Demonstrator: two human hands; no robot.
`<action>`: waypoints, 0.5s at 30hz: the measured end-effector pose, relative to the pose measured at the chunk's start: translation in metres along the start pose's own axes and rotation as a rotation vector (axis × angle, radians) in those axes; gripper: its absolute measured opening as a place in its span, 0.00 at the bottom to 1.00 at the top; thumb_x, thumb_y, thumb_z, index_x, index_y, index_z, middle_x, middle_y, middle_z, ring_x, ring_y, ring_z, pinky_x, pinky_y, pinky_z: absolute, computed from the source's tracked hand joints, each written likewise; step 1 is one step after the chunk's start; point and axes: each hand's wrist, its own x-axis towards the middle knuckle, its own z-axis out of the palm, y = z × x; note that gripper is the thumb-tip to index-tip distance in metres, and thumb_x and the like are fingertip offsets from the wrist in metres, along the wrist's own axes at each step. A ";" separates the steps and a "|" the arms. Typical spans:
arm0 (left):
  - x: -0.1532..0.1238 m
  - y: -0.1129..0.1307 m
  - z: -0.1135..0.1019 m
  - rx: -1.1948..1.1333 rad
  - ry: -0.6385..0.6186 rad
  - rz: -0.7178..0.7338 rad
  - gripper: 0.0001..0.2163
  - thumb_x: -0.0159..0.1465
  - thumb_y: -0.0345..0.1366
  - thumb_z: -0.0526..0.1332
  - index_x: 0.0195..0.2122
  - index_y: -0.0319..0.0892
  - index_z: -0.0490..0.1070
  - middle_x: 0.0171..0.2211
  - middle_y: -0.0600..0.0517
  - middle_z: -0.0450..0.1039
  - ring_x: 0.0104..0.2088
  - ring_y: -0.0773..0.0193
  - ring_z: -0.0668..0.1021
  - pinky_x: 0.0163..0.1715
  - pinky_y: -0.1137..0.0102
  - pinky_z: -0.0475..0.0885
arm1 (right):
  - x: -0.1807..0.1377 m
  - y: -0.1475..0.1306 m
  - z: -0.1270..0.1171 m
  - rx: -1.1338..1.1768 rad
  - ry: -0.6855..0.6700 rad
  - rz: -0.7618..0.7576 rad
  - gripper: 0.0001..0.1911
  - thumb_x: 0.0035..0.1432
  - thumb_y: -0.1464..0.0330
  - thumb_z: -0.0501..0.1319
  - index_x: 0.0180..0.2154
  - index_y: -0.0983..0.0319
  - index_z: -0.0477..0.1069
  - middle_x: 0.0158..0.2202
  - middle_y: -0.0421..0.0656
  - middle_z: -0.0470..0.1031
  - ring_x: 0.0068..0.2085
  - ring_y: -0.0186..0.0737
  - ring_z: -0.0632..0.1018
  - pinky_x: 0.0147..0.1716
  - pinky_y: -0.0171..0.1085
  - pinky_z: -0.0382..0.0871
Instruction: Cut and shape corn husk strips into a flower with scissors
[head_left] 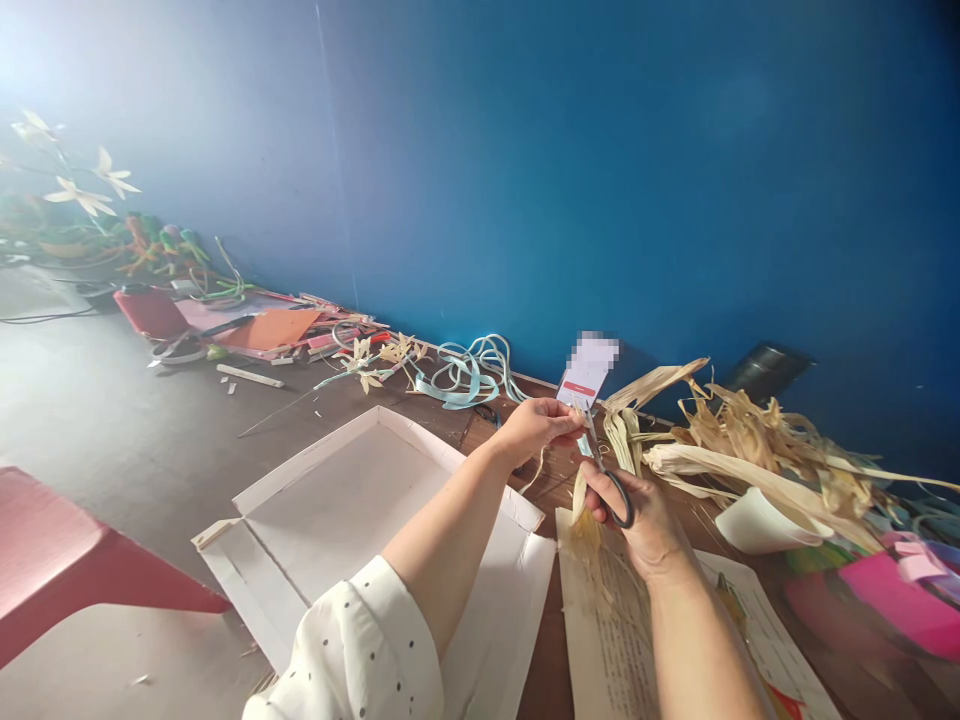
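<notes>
My right hand (637, 515) grips a pair of scissors (619, 498) by the black handles, with the blades pointing up and away from me. Close to the blade tips, my left hand (536, 430) pinches a small pale piece of corn husk; most of it is hidden by the fingers. A pale husk strip (579, 497) hangs just beside my right fingers. Beneath that hand lies a sheet of paper with writing (600, 640). Dried corn husks (757, 440) are heaped to the right of both hands.
A white box lid (337, 500) lies under my left arm. Against the blue wall (525, 180) stand a phone (587, 368) and coils of light-blue ribbon (469, 375). Husk flowers (364, 362) lie to their left. A white cup (765, 522) is tipped over at right; a pink stool (67, 560) stands left.
</notes>
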 end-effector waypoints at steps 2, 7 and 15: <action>-0.001 0.001 0.000 0.001 0.003 -0.005 0.23 0.42 0.48 0.72 0.27 0.34 0.70 0.26 0.51 0.70 0.29 0.70 0.73 0.35 0.71 0.69 | -0.001 -0.001 0.000 -0.007 0.003 -0.001 0.16 0.47 0.55 0.68 0.23 0.61 0.74 0.19 0.39 0.69 0.20 0.32 0.67 0.21 0.34 0.60; -0.002 0.002 0.001 0.007 0.005 -0.012 0.23 0.41 0.49 0.72 0.27 0.34 0.70 0.27 0.50 0.71 0.29 0.70 0.73 0.35 0.71 0.69 | -0.002 -0.003 0.001 -0.006 0.009 0.000 0.18 0.46 0.54 0.68 0.20 0.61 0.72 0.18 0.38 0.68 0.20 0.30 0.66 0.20 0.32 0.58; -0.001 0.001 -0.001 0.011 -0.005 -0.008 0.22 0.43 0.48 0.72 0.27 0.34 0.71 0.27 0.50 0.71 0.30 0.70 0.73 0.36 0.71 0.68 | -0.003 -0.008 0.004 -0.006 0.022 -0.004 0.18 0.44 0.53 0.69 0.21 0.62 0.72 0.17 0.38 0.66 0.19 0.31 0.64 0.19 0.33 0.56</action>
